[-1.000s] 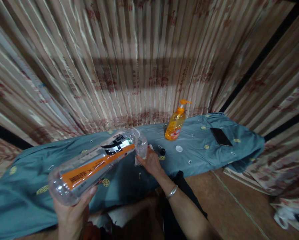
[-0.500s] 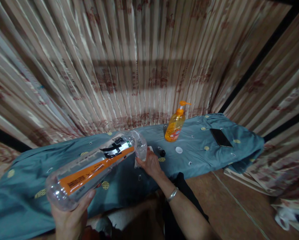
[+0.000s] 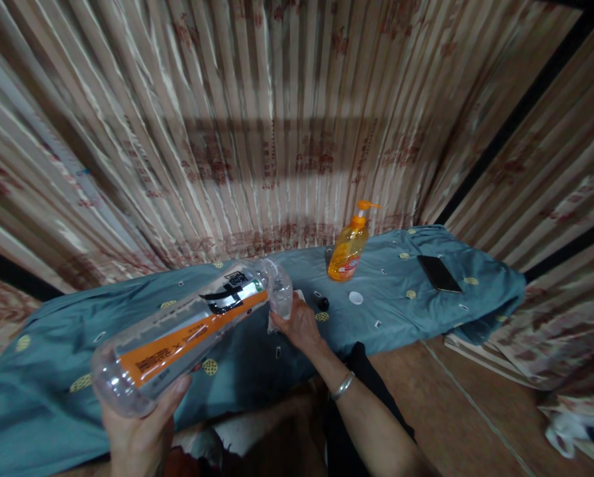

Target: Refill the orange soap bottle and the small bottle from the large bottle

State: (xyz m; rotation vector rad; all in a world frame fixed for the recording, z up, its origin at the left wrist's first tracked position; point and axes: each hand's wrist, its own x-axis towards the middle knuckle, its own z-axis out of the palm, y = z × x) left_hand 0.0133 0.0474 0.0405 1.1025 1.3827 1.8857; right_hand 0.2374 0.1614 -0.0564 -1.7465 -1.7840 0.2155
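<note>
A large clear plastic bottle (image 3: 177, 331) with an orange and black label lies tilted across the left half of the view, its narrow end up and to the right. My left hand (image 3: 145, 424) holds it from below near the base. At the narrow end, my right hand (image 3: 299, 324), with a silver bracelet at the wrist, is closed on a small whitish item (image 3: 273, 324), partly hidden by the fingers, and touches the bottle's clear neck end. What is inside the bottle cannot be made out.
An orange pump bottle (image 3: 347, 252) stands on the teal patterned cloth (image 3: 400, 318). Beside it are a white round disc (image 3: 355, 298) and a small black object (image 3: 321, 303). A dark phone (image 3: 439, 273) lies farther right. Behind hangs a striped curtain (image 3: 297, 132).
</note>
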